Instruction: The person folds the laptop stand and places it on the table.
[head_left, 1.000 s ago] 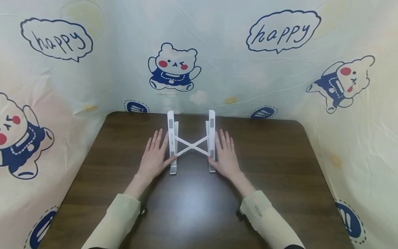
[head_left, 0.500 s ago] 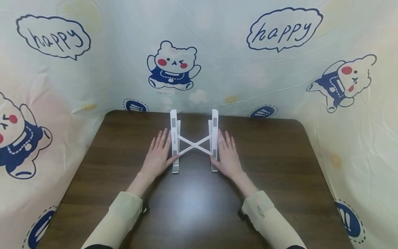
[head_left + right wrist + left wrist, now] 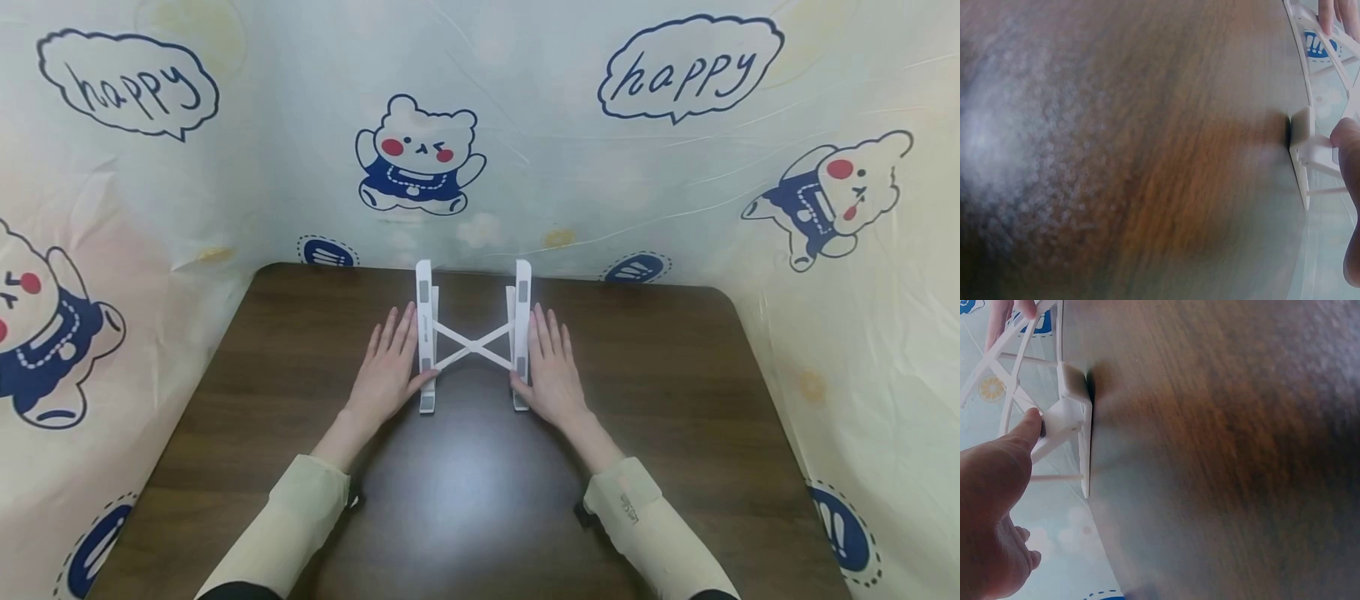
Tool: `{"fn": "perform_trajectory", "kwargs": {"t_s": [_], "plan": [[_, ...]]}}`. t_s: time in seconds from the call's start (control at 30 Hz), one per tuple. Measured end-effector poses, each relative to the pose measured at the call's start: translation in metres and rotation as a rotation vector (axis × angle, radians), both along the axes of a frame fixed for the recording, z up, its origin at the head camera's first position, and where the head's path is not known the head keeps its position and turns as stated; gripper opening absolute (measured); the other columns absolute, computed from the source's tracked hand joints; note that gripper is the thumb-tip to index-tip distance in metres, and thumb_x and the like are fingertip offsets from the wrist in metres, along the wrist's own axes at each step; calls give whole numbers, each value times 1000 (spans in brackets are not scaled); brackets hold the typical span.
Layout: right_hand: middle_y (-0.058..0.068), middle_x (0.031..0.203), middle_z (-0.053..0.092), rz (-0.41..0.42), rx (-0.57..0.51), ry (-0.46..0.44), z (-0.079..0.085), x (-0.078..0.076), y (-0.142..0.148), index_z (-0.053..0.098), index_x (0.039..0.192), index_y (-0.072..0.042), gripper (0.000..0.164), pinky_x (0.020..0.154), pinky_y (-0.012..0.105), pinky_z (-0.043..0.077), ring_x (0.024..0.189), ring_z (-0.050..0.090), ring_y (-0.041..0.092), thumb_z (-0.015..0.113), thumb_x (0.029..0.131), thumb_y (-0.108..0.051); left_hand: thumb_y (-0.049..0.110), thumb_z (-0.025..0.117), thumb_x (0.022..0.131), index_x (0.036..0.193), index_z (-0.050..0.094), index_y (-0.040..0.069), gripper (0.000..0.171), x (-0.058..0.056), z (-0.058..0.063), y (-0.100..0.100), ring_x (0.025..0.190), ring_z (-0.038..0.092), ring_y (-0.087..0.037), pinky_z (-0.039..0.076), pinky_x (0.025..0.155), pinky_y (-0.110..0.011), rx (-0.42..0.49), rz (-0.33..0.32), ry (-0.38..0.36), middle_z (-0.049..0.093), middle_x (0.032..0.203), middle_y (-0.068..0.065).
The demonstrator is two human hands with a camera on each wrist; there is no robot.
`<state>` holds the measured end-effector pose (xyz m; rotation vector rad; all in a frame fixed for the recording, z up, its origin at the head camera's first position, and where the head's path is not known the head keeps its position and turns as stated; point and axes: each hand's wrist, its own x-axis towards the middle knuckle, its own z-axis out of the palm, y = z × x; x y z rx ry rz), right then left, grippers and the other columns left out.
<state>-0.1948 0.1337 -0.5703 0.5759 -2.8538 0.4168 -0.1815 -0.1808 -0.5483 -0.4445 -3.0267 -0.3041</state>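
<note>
A white folding laptop stand (image 3: pixel 473 346), with grey pads on its two side rails and crossed bars between them, stands toward the back of the table. My left hand (image 3: pixel 384 377) lies along the outside of the left rail (image 3: pixel 425 312), fingers straight and pointing away, thumb across the rail's near part. On the other side, my right hand (image 3: pixel 557 379) mirrors it at the right rail (image 3: pixel 522 312). The left wrist view shows the left thumb (image 3: pixel 1025 430) against the stand close to a dark pad. In the right wrist view the right thumb (image 3: pixel 1347 140) touches the stand's near end.
The dark wooden table (image 3: pixel 465 500) has rounded back corners. A pale curtain (image 3: pixel 540 192) printed with bears and the word "happy" hangs behind and at both sides. Light sleeves (image 3: pixel 300 508) cover the forearms.
The laptop stand and both hands have shifted slightly to the right together. The gap between the rails looks the same, and the fingers stay straight.
</note>
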Motion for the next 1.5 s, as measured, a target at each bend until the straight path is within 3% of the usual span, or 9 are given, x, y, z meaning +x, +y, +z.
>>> {"fn": "perform_trajectory", "kwargs": {"t_s": [0.3,0.57,0.8,1.5], "plan": [[23,186,10,12,14,35,0,-1,-1,12,174,5,109,141,57,20,173,15,41,79,97,-33,55,75,102,176,5,3,115,-4,-1,7,174,8,-42,19,141,-62,-23,-10,17,4,187,-16],[17,187,11,-2,40,9,-2,-5,-7,5,176,0,110,140,60,24,174,12,37,72,98,-40,62,73,100,177,12,4,113,-6,-2,17,175,9,-38,16,141,-62,-124,-26,59,5,188,-12],[16,187,8,3,46,1,-2,-6,-6,4,176,-1,112,142,57,19,175,11,36,74,98,-41,58,76,99,176,12,3,114,-6,-1,19,174,11,-39,18,141,-62,-112,-20,55,6,188,-13],[21,185,14,25,37,29,-3,-4,-7,6,174,4,113,140,58,26,173,19,36,78,96,-36,50,76,101,176,3,2,114,-8,-1,26,175,7,-36,11,143,-58,-67,-24,-6,-1,187,-14]]}}
